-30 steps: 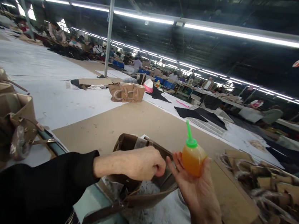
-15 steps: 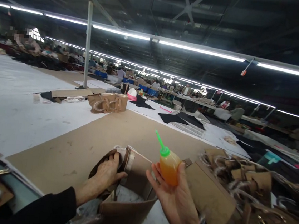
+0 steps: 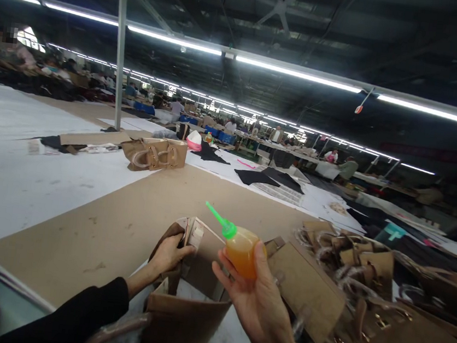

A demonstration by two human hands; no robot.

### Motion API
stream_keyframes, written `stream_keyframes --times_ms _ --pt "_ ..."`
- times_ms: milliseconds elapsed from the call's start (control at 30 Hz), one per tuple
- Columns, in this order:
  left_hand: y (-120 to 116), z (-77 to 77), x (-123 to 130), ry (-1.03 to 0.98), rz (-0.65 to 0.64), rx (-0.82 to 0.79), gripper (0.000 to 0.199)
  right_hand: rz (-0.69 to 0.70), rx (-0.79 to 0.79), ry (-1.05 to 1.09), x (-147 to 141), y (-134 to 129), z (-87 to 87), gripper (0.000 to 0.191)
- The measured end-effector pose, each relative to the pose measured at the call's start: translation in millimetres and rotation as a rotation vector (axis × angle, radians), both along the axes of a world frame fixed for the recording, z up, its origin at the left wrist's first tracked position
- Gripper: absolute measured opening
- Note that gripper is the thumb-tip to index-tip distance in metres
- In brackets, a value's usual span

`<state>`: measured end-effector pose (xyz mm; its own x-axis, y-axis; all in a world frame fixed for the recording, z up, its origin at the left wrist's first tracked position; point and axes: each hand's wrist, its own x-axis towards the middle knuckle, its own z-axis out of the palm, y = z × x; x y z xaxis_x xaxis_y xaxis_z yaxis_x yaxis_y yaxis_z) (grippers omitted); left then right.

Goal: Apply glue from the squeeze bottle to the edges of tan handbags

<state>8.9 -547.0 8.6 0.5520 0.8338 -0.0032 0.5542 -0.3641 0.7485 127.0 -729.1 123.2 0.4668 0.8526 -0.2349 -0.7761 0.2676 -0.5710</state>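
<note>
In my right hand (image 3: 258,296) is a squeeze bottle (image 3: 241,250) of orange liquid, its green nozzle tipped up and to the left. My left hand (image 3: 169,255) grips the upper left edge of an unfinished brown handbag (image 3: 186,321); the fingertips are hidden behind its wall. The bag stands open at the top in front of me, with pale strips along its inner edge. The bottle is held above the bag's far right side, apart from it.
Finished-looking brown handbags (image 3: 367,259) are heaped on the right, a flat brown panel (image 3: 308,290) beside them. Farther off stand more tan bags (image 3: 156,154) and black cut pieces (image 3: 258,177). A post (image 3: 119,60) rises at the back left; people work in the distance.
The bottle has tilted further left, its nozzle now lower and more slanted. My left hand keeps its hold on the bag. The whole view has shifted slightly.
</note>
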Motion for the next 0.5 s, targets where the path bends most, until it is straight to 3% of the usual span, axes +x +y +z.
stream_keyframes --times_ms 133,233,333,500 --pt "-2 -1.8 -6 -0.156 -0.099 -0.088 0.032 0.004 0.040 -0.010 4 -3 -7.7 0.044" --pt "-5 12.0 -13 -0.221 -0.194 -0.184 0.027 -0.004 0.028 0.019 6 -8 -5.7 0.043" --pt "-3 41.4 -20 -0.185 -0.229 -0.193 0.022 -0.018 0.019 0.050 5 -18 2.3 0.042" --pt "8 115.5 -21 0.010 -0.456 -0.031 0.019 0.025 0.014 0.022 -1 -45 9.1 0.050"
